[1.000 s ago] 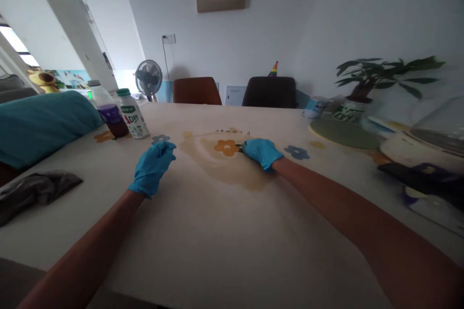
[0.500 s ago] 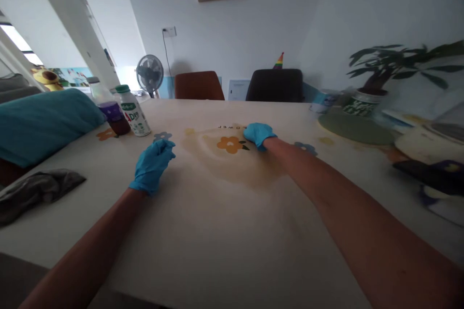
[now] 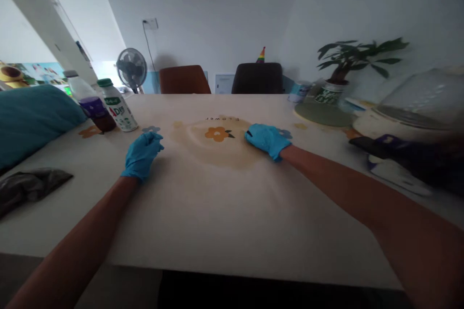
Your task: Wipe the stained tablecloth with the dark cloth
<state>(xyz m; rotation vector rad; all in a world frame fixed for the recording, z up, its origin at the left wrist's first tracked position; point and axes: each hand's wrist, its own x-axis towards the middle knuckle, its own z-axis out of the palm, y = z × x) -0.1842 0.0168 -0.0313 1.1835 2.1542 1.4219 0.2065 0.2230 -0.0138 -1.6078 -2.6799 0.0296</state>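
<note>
My left hand (image 3: pixel 142 155), in a blue glove, hovers or rests at the left side of the table; its fingers are curled in and nothing shows in them. My right hand (image 3: pixel 267 140), also gloved in blue, is down on the table at the right edge of a light brown wet patch (image 3: pixel 221 157). Its fingers are closed; a small dark spot shows at them, and what they hold, if anything, is hidden. An orange printed flower (image 3: pixel 217 133) lies within the wet patch on the white tabletop (image 3: pixel 203 231).
Two bottles, one purple-labelled (image 3: pixel 94 108) and one white with a green cap (image 3: pixel 118 108), stand at left. Nearby lies a dark crumpled cloth or bag (image 3: pixel 32 186). At right are a potted plant (image 3: pixel 329 92), a green mat (image 3: pixel 322 114) and a clear-covered container (image 3: pixel 391 123).
My right hand has slid toward me and to the right over the wet patch. My left hand keeps about the same place and stays curled. The whole view has shifted to the right.
</note>
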